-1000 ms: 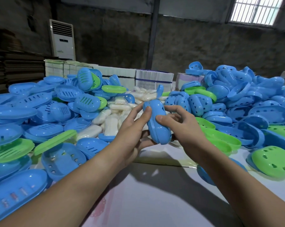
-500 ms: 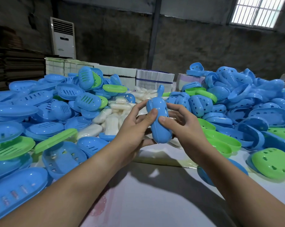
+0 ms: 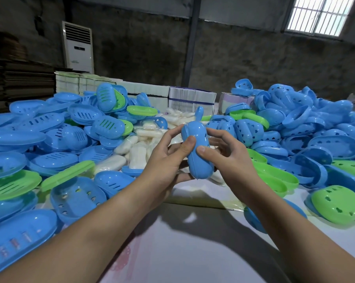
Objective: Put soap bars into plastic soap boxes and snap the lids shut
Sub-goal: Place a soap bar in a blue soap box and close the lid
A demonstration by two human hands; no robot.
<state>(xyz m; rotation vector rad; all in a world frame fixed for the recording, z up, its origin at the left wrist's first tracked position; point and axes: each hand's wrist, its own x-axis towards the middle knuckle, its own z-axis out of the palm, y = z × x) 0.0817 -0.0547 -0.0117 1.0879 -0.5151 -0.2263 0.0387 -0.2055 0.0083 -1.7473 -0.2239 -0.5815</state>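
Both hands hold one blue soap box [image 3: 198, 152] clear of the white table [image 3: 193, 252], at the centre of the head view. The left hand [image 3: 166, 160] is curled round the box from 9 o'clock, thumb pressed on the upper shell. The right hand [image 3: 227, 158] is clamped on it from 3 o'clock, thumb on the same shell just beside the left thumb, fingers wrapped behind. The box stands on end, long axis running 12 to 6 o'clock. Its two halves appear joined; whether the catch is fully home cannot be told, and the soap inside is hidden.

Findings on risk, as judgement:
- Both thumbs bear on the middle of the shell. If either end of the seam is unseated, the lid may spring open once pressure comes off.
- A bar lying skewed inside, or wrapper film trapped in the rim, would prevent closure and may go unnoticed.
- The glossy plastic is held on end in the air; a loosened grip would drop it.

Surroundings: wrapped white soap bars [image 3: 137, 154] lie heaped at 11 o'clock. Slotted blue lids [image 3: 86, 114] are piled from 9 to 11 o'clock, and blue box halves [image 3: 295, 111] from 1 to 3 o'clock, with green box halves [image 3: 337, 207] among them. A closed box set near these heaps could be mistaken for unfinished stock.
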